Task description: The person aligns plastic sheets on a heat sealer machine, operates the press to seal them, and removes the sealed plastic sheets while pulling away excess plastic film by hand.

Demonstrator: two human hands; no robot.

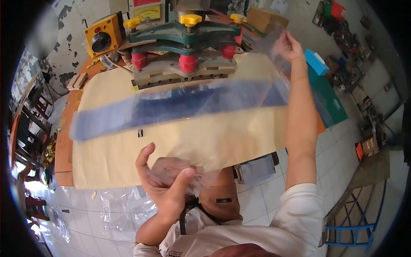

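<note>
Head view: You stand at a table (65, 165) covered with a tan sheet (107, 165), a clear plastic film (252, 93) spread slantwise between your hands above it. Your left hand (169, 182), at the near edge, is partly curled, its thumb pressed over the film against the fingers while one finger stands out to the side. Your right hand (289, 46), arm stretched well forward, is drawn narrow, fingertips and thumb pinching the film at the far right of the table. The film is blurred, and its exact edges are hard to tell.

Beneath it, a long strip of clear and dark-blue plastic (171, 105) lies across the tan sheet, also blurred, in front of a green clamping press (184, 36) with yellow knobs and red mounts. A yellow control box (102, 36) with a black dial stands to the left of the press.

Just beyond your right hand sits a cardboard box (263, 20); you cannot see what it holds. A blue box (317, 62) with a pale side rests near your right forearm, by a green mat (336, 105), its contents likewise hidden. Below the table's near edge, loose clear plastic (124, 210) lies on the tiled floor (85, 222).
</note>
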